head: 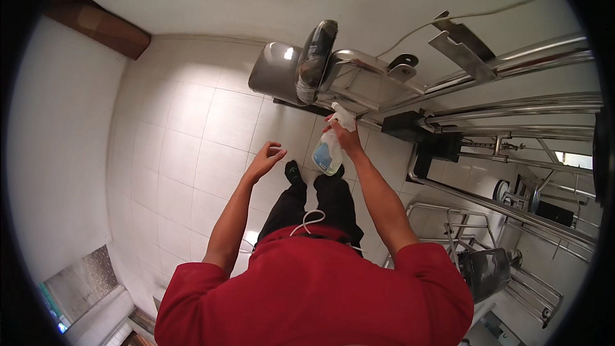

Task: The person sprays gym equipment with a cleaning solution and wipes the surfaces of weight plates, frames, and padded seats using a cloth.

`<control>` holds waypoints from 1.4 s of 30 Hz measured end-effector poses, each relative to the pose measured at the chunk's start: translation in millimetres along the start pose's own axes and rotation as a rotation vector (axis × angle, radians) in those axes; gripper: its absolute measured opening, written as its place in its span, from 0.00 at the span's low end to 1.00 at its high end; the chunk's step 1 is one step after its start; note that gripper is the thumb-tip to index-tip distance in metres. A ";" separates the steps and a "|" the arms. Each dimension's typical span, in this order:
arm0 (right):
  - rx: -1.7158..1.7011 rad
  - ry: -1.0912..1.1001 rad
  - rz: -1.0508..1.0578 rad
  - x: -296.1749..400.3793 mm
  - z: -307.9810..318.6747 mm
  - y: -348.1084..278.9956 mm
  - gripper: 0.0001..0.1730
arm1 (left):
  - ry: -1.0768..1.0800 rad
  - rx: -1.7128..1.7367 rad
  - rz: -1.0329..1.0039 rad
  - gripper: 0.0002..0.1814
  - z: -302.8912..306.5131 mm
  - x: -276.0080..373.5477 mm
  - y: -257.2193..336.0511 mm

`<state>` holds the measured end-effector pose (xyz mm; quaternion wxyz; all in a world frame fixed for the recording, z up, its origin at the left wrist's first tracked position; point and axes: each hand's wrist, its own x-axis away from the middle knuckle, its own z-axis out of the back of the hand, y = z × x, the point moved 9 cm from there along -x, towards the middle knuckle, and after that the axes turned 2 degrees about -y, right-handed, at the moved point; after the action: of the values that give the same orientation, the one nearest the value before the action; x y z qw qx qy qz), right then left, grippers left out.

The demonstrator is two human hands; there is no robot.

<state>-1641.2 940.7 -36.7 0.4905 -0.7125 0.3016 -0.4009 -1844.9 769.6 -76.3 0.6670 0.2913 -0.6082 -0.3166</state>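
My right hand (pixel 343 134) is closed around the neck of a clear plastic spray bottle (pixel 328 154) with a white trigger head and a blue label. Its nozzle points away from me, towards a padded piece of gym equipment. Pale liquid shows in the lower part of the bottle. My left hand (pixel 267 159) hangs over the tiled floor with fingers slightly bent and nothing in it. Beyond both hands are a dark, glossy padded seat (pixel 276 69) and an upright dark pad (pixel 318 60), joined to a chrome tube frame (pixel 358 57).
Chrome rails (pixel 519 132) and black blocks (pixel 408 126) of an exercise machine fill the right side. Lower right stands another metal frame with a dark pad (pixel 487 271). A brown beam (pixel 101 26) runs along the wall at upper left. A pale cable (pixel 473 13) crosses the upper right.
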 end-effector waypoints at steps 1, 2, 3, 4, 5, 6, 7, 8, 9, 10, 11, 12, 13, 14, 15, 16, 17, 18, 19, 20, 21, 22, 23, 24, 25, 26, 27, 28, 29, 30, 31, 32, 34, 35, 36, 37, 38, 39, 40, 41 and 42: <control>-0.016 0.005 -0.006 -3.2 4.1 8.9 0.18 | 0.008 -0.013 -0.019 0.33 1.8 -8.4 1.4; -0.031 0.008 -0.013 -6.5 7.6 18.2 0.17 | 0.017 -0.024 -0.037 0.30 3.4 -18.5 2.9; -0.035 0.028 0.013 -7.4 6.4 14.6 0.16 | 0.029 -0.034 -0.054 0.28 4.0 -26.9 5.8; -0.039 0.048 0.033 -7.3 1.0 9.3 0.15 | 0.035 -0.038 -0.091 0.28 3.7 -37.3 9.6; -0.042 0.067 0.053 -7.0 0.0 9.9 0.14 | 0.042 -0.042 -0.127 0.28 3.5 -49.8 13.4; 0.029 0.075 0.056 -5.3 9.3 16.0 0.14 | 0.039 -0.050 -0.174 0.28 -1.8 -64.1 23.2; 0.092 0.071 0.067 -10.7 13.7 27.3 0.15 | 0.088 -0.063 -0.220 0.28 2.0 -78.0 31.6; 0.156 0.070 0.078 -15.7 18.9 39.6 0.15 | 0.137 -0.076 -0.266 0.28 2.1 -91.6 38.8; 0.142 0.077 0.045 -15.7 25.6 56.2 0.15 | 0.176 -0.087 -0.306 0.28 -0.8 -103.1 41.0; 0.138 0.073 0.028 -24.9 34.1 67.0 0.14 | 0.198 -0.065 -0.360 0.28 -0.4 -119.9 48.9; 0.134 0.070 0.011 -33.4 43.3 81.0 0.14 | 0.269 -0.107 -0.467 0.29 -1.0 -131.5 57.5; 0.033 0.065 0.044 -42.1 53.7 97.7 0.12 | 0.336 -0.148 -0.579 0.30 -4.8 -145.2 63.5; 0.007 0.063 0.066 -50.8 50.4 99.4 0.12 | 0.416 -0.197 -0.682 0.31 -2.4 -156.7 59.9; -0.019 0.061 0.088 -57.5 50.4 99.8 0.13 | 0.433 -0.217 -0.760 0.37 -4.3 -173.9 49.8; -0.039 0.070 0.111 -63.8 56.5 106.5 0.13 | 0.486 -0.196 -0.854 0.38 -8.2 -189.9 43.6; -0.114 0.090 0.116 -73.7 70.0 129.2 0.12 | 0.538 -0.173 -0.948 0.39 -11.8 -205.8 36.8; -0.106 0.059 0.130 -81.5 76.8 147.9 0.12 | 0.592 -0.148 -1.041 0.40 -13.4 -218.8 27.5; -0.096 0.022 0.149 -91.2 81.7 167.4 0.12 | 0.596 -0.150 -1.086 0.43 -14.5 -246.8 2.0; -0.087 -0.024 0.180 -100.3 78.5 171.5 0.12 | 0.659 -0.180 -1.155 0.44 -11.8 -261.8 -9.0; -0.118 -0.061 0.252 -106.1 74.0 172.8 0.12 | 0.727 -0.211 -1.223 0.45 -7.2 -275.2 -20.5; -0.139 -0.052 0.280 -112.3 79.4 181.3 0.12 | 0.787 -0.234 -1.287 0.46 -10.4 -290.4 -33.7; -0.161 -0.032 0.310 -115.2 88.3 187.0 0.11 | 0.779 -0.193 -1.402 0.48 -22.4 -289.2 -25.7; -0.184 -0.016 0.340 -121.4 97.5 197.0 0.11 | 0.761 -0.119 -1.458 0.48 -29.1 -289.0 -20.5; -0.109 -0.060 0.374 -130.7 111.5 215.4 0.11 | 0.734 -0.045 -1.520 0.48 -35.8 -286.4 -16.3; -0.108 -0.109 0.426 -135.9 103.3 220.6 0.11 | 0.721 0.006 -1.577 0.49 -30.4 -277.7 -16.3; -0.104 -0.159 0.474 -134.5 92.2 220.6 0.10 | 0.759 -0.010 -1.559 0.50 -24.7 -271.4 -19.9; -0.093 -0.197 0.502 -127.2 85.9 220.2 0.10 | 0.740 0.003 -1.593 0.51 -25.0 -272.4 -23.0; -0.142 -0.170 0.525 -126.7 83.9 221.7 0.09 | 0.721 0.015 -1.627 0.51 -24.3 -273.6 -25.0; -0.154 -0.168 0.523 -132.8 87.8 234.7 0.09 | 0.701 0.027 -1.663 0.52 -23.9 -274.2 -25.4; -0.160 -0.149 0.506 -138.5 101.3 255.1 0.09 | 0.682 0.088 -1.656 0.52 -30.1 -276.3 -21.5; -0.177 -0.143 0.489 -143.9 103.5 269.2 0.10 | 0.671 0.100 -1.658 0.52 -27.8 -279.3 -23.1; -0.151 -0.119 0.476 -143.4 105.6 284.5 0.11 | 0.660 0.112 -1.660 0.52 -24.6 -284.2 -25.8; -0.097 -0.077 0.438 -134.6 100.7 305.9 0.13 | 0.658 0.124 -1.646 0.52 -16.9 -286.3 -30.7; -0.167 -0.042 0.449 -135.9 103.3 310.5 0.14 | 0.664 0.125 -1.634 0.51 -12.4 -287.4 -31.5; -0.231 -0.007 0.456 -135.5 105.6 314.8 0.14 | 0.672 0.133 -1.621 0.51 -11.2 -287.6 -33.6; -0.294 0.029 0.463 -134.9 110.7 319.2 0.15 | 0.675 0.101 -1.635 0.51 -12.3 -285.9 -33.3; -0.267 -0.008 0.454 -136.0 111.2 324.8 0.15 | 0.677 0.068 -1.648 0.51 -12.9 -284.3 -32.1; -0.232 -0.045 0.473 -134.9 107.4 325.5 0.16 | 0.678 0.031 -1.662 0.52 -14.9 -281.4 -30.5; -0.197 -0.082 0.492 -134.3 101.9 325.5 0.16 | 0.681 0.030 -1.666 0.51 -16.0 -280.9 -31.4; -0.162 -0.120 0.511 -133.7 97.7 325.4 0.16 | 0.686 0.034 -1.661 0.51 -16.7 -281.6 -31.6; -0.130 -0.101 0.472 -137.7 97.4 329.0 0.15 | 0.691 0.038 -1.657 0.50 -16.6 -281.6 -31.4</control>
<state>-1637.2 987.8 -403.4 0.5380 -0.6717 0.4598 -0.2189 -1847.2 968.6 -278.6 0.3655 0.7266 0.0266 -0.5812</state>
